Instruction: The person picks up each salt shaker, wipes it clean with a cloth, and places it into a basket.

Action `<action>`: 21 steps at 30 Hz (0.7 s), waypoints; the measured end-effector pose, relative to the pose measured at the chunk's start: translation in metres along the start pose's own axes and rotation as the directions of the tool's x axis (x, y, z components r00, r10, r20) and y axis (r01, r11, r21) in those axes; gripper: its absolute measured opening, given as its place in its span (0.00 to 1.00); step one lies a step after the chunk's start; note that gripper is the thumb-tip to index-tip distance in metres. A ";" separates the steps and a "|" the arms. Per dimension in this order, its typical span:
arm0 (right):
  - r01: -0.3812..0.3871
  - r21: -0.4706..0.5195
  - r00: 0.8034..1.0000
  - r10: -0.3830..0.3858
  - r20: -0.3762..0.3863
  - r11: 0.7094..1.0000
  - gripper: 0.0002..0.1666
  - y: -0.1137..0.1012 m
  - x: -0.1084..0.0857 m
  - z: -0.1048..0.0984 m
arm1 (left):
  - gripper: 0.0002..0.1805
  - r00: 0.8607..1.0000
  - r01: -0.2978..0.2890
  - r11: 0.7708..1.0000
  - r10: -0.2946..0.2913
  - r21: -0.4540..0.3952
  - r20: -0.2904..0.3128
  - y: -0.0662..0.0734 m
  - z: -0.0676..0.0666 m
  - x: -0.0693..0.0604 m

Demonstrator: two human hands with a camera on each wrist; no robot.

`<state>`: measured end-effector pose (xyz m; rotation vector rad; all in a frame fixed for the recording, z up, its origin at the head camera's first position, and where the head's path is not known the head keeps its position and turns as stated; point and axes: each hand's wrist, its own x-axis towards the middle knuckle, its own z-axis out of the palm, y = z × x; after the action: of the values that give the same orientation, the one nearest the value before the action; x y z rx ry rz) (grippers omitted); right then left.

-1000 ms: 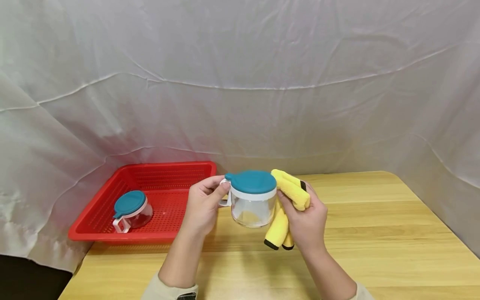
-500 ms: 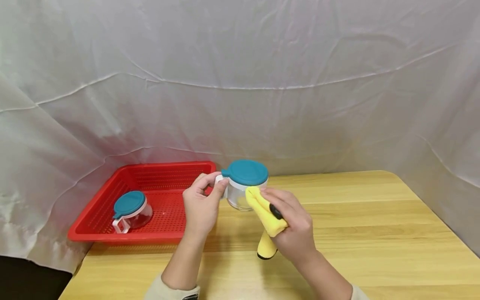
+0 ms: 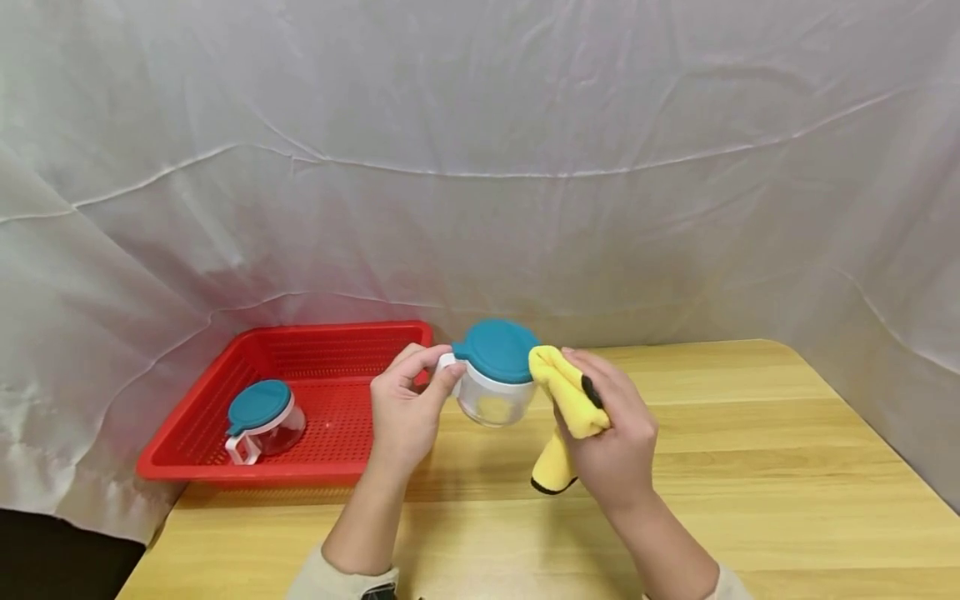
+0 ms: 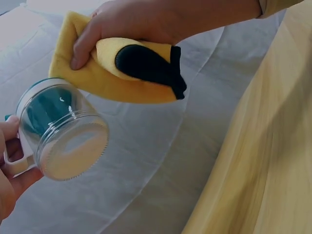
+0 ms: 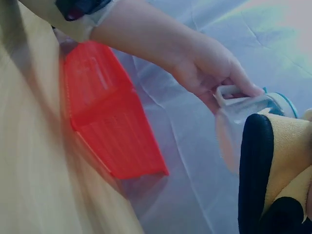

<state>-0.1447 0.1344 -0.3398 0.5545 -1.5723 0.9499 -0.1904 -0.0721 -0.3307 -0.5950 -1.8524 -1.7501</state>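
Note:
My left hand point(image 3: 405, 408) pinches the white handle of a clear jar point(image 3: 495, 400) with a teal lid point(image 3: 501, 350), held up above the table and tilted a little. My right hand point(image 3: 611, 429) grips a folded yellow cloth point(image 3: 573, 400) with black edging, one end of it hanging down. The cloth meets the right side of the jar at the lid's rim. In the left wrist view the jar's ribbed glass base point(image 4: 75, 153) faces the camera, and the cloth point(image 4: 122, 87) touches its upper rim. The right wrist view has the cloth point(image 5: 287, 156) hiding part of the jar.
A red perforated plastic basket point(image 3: 345, 475) stands at the left of the wooden table point(image 3: 750, 467). Inside it a second teal-lidded jar point(image 3: 262, 417) leans on its side, handle toward me. A pale fabric backdrop point(image 3: 525, 233) rises behind the table.
The cloth has gone from the jar's right side to its front, then back to the right side at the lid's rim. The jar has risen slightly and tilted.

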 end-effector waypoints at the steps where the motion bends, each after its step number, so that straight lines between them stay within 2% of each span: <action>1: -0.024 -0.008 0.999 0.024 0.022 1.000 0.17 0.001 0.002 -0.003 | 0.10 1.000 -0.004 1.000 0.004 0.005 0.021 0.000 0.000 0.000; 3: -0.074 -0.026 0.995 0.075 0.070 0.997 0.18 0.004 0.005 -0.008 | 0.09 0.997 -0.020 1.000 0.019 0.013 0.080 0.000 -0.001 -0.001; 5: -0.133 -0.044 0.982 0.137 0.128 0.990 0.23 0.005 0.007 -0.013 | 0.09 0.985 -0.034 0.999 0.032 0.009 0.169 0.000 -0.002 -0.002; 7: -0.173 -0.079 0.963 0.185 0.196 0.982 0.23 0.006 0.009 -0.016 | 0.09 0.963 -0.033 0.999 0.031 0.005 0.268 0.000 -0.001 -0.004; 9: -0.189 -0.106 0.942 0.211 0.262 0.976 0.23 0.007 0.010 -0.017 | 0.08 0.935 -0.015 1.000 0.012 0.006 0.355 -0.001 0.002 -0.006; 10: -0.190 -0.120 0.931 0.217 0.294 0.974 0.23 0.007 0.009 -0.017 | 0.09 0.921 -0.004 1.000 0.000 0.010 0.390 -0.001 0.003 -0.007; 12: -0.161 -0.137 0.917 0.199 0.345 0.977 0.23 0.007 0.009 -0.018 | 0.09 0.904 0.018 1.000 -0.027 0.026 0.427 -0.001 0.005 -0.008; 14: -0.144 -0.129 0.910 0.183 0.373 0.981 0.24 0.006 0.009 -0.017 | 0.08 0.899 0.029 0.999 -0.046 0.045 0.435 -0.001 0.006 -0.008; 18: -0.118 -0.085 0.904 0.142 0.404 0.989 0.23 0.001 0.009 -0.017 | 0.07 0.906 0.035 0.996 -0.064 0.076 0.419 -0.001 0.006 -0.007; 21: -0.074 -0.028 0.904 0.079 0.420 0.997 0.22 -0.003 0.010 -0.015 | 0.07 0.909 0.041 0.994 -0.078 0.098 0.410 0.000 0.006 -0.007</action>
<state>-0.1358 0.1464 -0.3295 0.7303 -1.9977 0.9190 -0.1859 -0.0664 -0.3352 -0.9432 -2.2392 -1.6627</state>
